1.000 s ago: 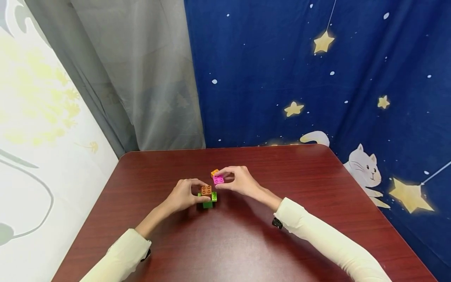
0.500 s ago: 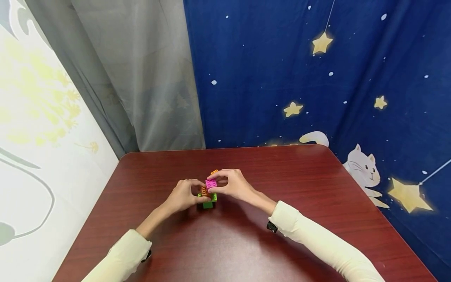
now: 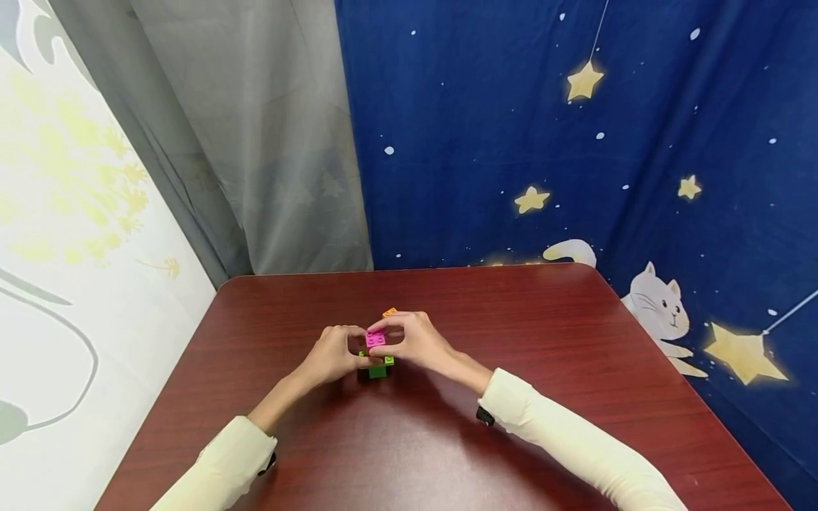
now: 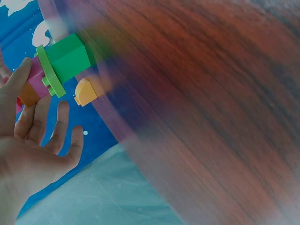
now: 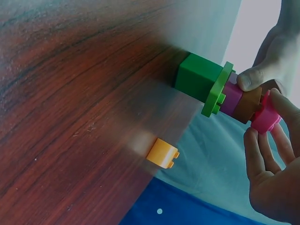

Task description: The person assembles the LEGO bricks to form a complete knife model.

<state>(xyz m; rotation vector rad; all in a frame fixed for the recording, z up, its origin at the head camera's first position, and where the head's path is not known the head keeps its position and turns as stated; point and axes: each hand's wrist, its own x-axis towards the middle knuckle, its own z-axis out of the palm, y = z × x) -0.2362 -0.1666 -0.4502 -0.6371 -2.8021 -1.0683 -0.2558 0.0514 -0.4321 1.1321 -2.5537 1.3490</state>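
Note:
A toy-brick stack stands upright on the table: a dark green block (image 5: 197, 77) at the bottom, a light green plate (image 5: 217, 91), a purple brick (image 5: 230, 99) and an orange-brown brick (image 5: 246, 107) above. My left hand (image 3: 331, 353) grips the stack's upper part from the left, its thumb over the purple brick. Between thumb and fingers, my right hand (image 3: 418, 342) pinches a pink brick (image 5: 266, 116) at the top of the orange-brown one. The pink brick looks slightly tilted in the right wrist view; whether its studs are engaged, I cannot tell.
A yellow-orange brick (image 5: 162, 153) lies on the dark red wooden table (image 3: 409, 440) just behind the stack, partly hidden by my right hand in the head view. Grey and blue curtains (image 3: 447, 142) hang beyond the table's far edge.
My right hand has carried the pink brick left and slightly towards me, from beside the stack to over its top. My left hand has stayed in place on the stack.

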